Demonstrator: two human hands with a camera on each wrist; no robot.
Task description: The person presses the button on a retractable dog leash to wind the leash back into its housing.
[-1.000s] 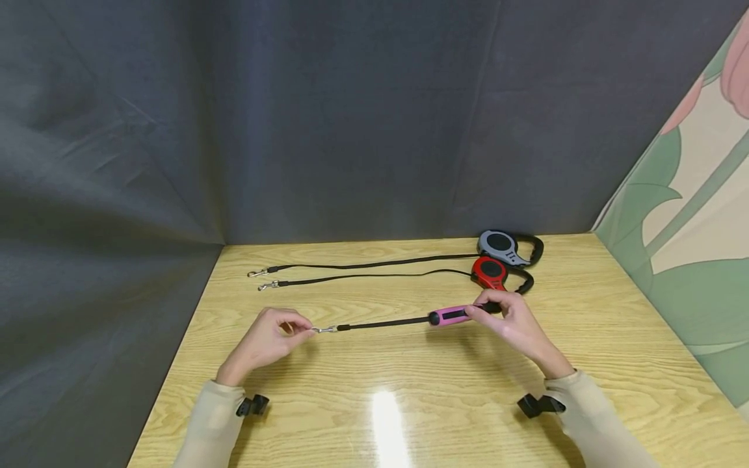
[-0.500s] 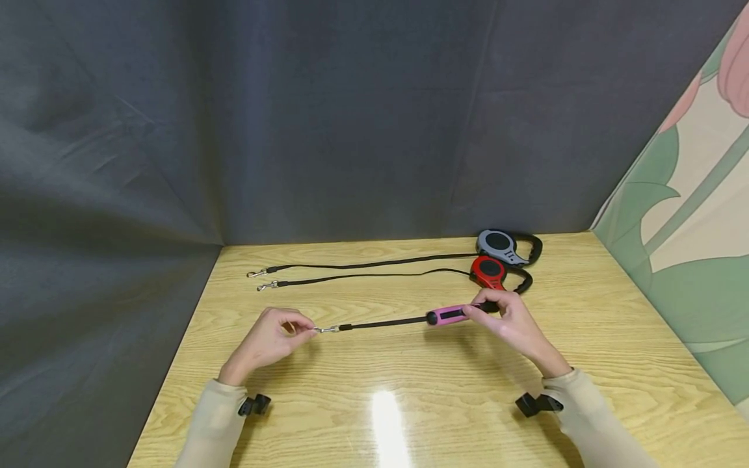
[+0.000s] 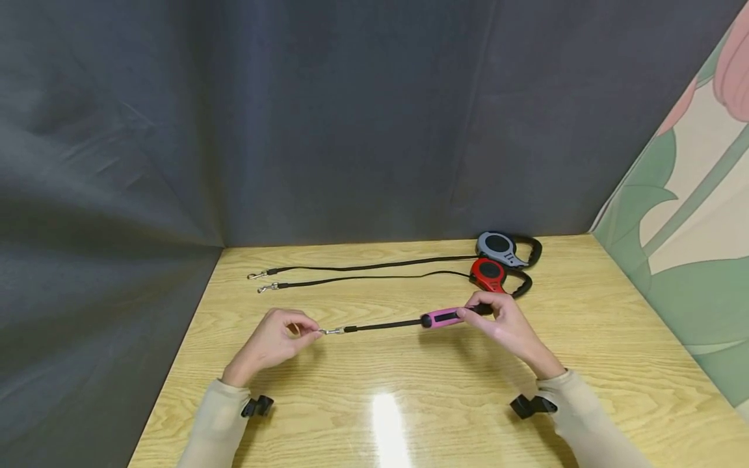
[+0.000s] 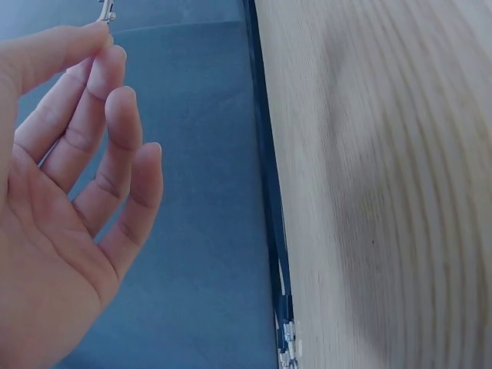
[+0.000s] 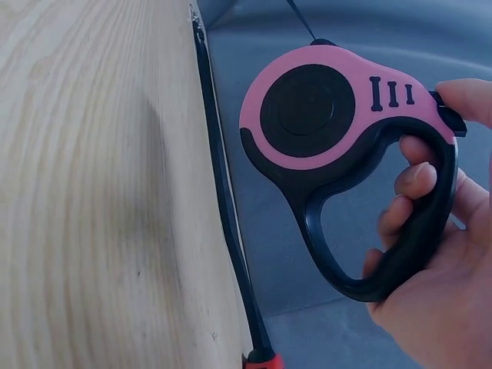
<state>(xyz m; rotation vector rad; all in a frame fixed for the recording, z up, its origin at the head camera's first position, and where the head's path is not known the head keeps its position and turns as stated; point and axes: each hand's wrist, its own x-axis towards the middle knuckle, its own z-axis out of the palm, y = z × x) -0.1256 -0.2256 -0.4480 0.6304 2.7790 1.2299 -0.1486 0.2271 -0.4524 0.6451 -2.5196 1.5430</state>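
My right hand [image 3: 508,328] holds a pink and black retractable dog leash [image 5: 301,63] by its handle, fingers curled through the loop. In the right wrist view the thumb rests by the black button [image 5: 449,115]. From the pink case a short black strap [image 3: 386,325] runs left, fairly straight, to a metal snap hook [image 3: 335,331]. My left hand [image 3: 272,341] pinches the hook's end between thumb and fingertips, the other fingers loosely bent. The leash is held above the table, seen edge-on in the head view. Most of the hook is cut off in the left wrist view.
Behind lie a red retractable leash [image 3: 487,273] and a grey one [image 3: 497,244], close together on the wooden table [image 3: 328,403]. Their black straps stretch left to metal hooks. A dark cloth [image 3: 351,130] stands at the back and left, and a floral panel [image 3: 690,260] at right.
My right hand has shifted slightly left with the pink leash, and my left hand slightly right with the hook. The strap between them looks a little shorter.
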